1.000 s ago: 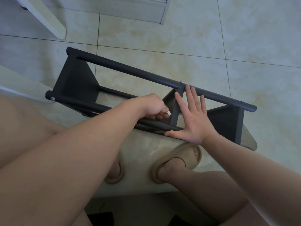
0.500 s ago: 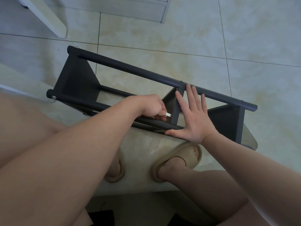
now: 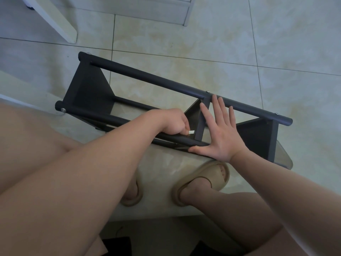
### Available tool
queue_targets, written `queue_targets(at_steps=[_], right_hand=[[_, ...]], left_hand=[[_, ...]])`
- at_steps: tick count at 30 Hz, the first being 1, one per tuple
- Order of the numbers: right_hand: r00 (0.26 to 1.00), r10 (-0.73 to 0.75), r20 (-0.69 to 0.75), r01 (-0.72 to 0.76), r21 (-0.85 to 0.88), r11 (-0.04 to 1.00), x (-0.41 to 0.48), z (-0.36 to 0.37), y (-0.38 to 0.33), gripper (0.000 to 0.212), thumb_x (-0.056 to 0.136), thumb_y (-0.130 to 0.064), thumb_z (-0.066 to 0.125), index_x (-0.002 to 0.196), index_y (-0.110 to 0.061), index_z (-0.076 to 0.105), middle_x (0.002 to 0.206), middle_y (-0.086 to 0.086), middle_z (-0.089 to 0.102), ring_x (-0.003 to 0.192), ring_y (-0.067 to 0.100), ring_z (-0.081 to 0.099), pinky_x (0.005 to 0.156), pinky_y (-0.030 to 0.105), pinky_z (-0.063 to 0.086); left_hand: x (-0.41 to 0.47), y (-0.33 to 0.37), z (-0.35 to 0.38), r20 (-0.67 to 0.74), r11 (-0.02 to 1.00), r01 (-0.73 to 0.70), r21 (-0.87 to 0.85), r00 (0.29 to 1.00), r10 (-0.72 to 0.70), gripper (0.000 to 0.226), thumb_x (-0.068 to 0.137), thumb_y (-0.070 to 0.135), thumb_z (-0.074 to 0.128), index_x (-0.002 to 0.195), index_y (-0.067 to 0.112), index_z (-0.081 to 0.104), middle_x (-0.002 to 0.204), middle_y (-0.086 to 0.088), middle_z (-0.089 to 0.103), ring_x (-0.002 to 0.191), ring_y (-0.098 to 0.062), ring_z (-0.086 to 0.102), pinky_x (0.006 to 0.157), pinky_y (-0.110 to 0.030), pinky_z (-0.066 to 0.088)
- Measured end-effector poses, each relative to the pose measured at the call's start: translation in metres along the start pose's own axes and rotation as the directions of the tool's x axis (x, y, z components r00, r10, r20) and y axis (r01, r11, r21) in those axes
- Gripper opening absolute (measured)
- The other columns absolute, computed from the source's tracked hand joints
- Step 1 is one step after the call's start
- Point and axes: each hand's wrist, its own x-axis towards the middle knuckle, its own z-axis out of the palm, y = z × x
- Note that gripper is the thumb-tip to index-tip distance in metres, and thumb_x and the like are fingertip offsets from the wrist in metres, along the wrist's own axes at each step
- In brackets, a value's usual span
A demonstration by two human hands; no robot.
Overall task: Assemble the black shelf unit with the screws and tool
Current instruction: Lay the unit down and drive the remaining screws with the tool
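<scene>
The black shelf unit (image 3: 147, 78) lies on its side on the tiled floor, two long tubes running from upper left to lower right with dark panels between them. My left hand (image 3: 171, 122) is curled over the near tube and pinches a small silvery tool (image 3: 191, 133) beside the middle panel (image 3: 200, 124). My right hand (image 3: 221, 130) lies flat with fingers spread against that middle panel, thumb on the near tube. Screw heads (image 3: 63, 109) show at the tube ends.
My two feet in beige slippers (image 3: 203, 180) stand just in front of the shelf. A white furniture leg (image 3: 60, 24) slants at the upper left and a white baseboard or cabinet edge (image 3: 166, 10) runs along the top. Open tile lies to the right.
My left hand has shifted slightly, and the tool's silvery tip now shows more clearly by the middle panel. My right hand stays pressed in the same place.
</scene>
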Motion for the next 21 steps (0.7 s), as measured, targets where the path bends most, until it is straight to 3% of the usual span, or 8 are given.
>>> queue_targets(at_steps=[9,12,16,19,21], right_hand=[[1.0,0.004,0.0,-0.004,0.007,1.0,0.0,-0.001,0.0,0.127,0.068,-0.095,0.042,0.163,-0.021,0.002,0.168,0.015,-0.016,0.154,0.029,-0.021,0.124,0.057,-0.007],[1.0,0.003,0.002,-0.003,0.009,1.0,0.0,-0.001,-0.001,0.127,0.068,-0.095,0.041,0.163,-0.02,0.003,0.168,0.015,-0.016,0.154,0.029,-0.021,0.124,0.057,-0.007],[1.0,0.002,0.007,-0.002,-0.001,1.0,0.0,-0.001,0.0,0.126,0.069,-0.094,0.042,0.163,-0.02,0.002,0.168,0.015,-0.017,0.154,0.029,-0.021,0.124,0.058,-0.007],[1.0,0.003,0.008,-0.003,-0.002,1.0,0.0,-0.001,0.0,0.126,0.069,-0.094,0.042,0.163,-0.021,0.001,0.167,0.015,-0.017,0.154,0.029,-0.022,0.124,0.056,-0.008],[1.0,0.002,0.011,-0.002,-0.008,1.0,0.0,-0.001,0.0,0.126,0.07,-0.094,0.042,0.163,-0.021,0.001,0.167,0.015,-0.018,0.154,0.029,-0.023,0.124,0.057,-0.008]], left_hand=[[-0.001,0.001,-0.004,-0.122,0.992,-0.085,0.092,0.988,0.096,0.014,0.091,0.023,0.069,0.081,0.033,0.067,0.087,0.015,0.068,0.081,-0.006,0.062,0.071,-0.026,0.043],[0.002,0.004,0.001,-0.127,0.994,-0.081,-0.077,0.989,0.071,0.024,0.093,0.017,0.063,0.076,0.032,0.066,0.084,0.015,0.066,0.082,-0.008,0.061,0.072,-0.025,0.047],[0.006,0.005,0.009,-0.145,0.928,-0.008,-0.372,0.988,-0.049,0.023,0.094,0.015,0.061,0.076,0.027,0.069,0.092,-0.001,0.074,0.09,-0.017,0.07,0.074,-0.031,0.056],[0.009,0.004,0.011,-0.172,0.888,0.016,-0.459,0.979,-0.107,0.014,0.092,0.015,0.064,0.082,0.023,0.07,0.083,0.0,0.077,0.081,-0.011,0.073,0.066,-0.025,0.053],[0.011,0.004,0.013,-0.225,0.882,0.002,-0.471,0.967,-0.122,0.01,0.088,0.015,0.07,0.083,0.024,0.068,0.085,-0.004,0.078,0.083,-0.014,0.074,0.075,-0.027,0.056]])
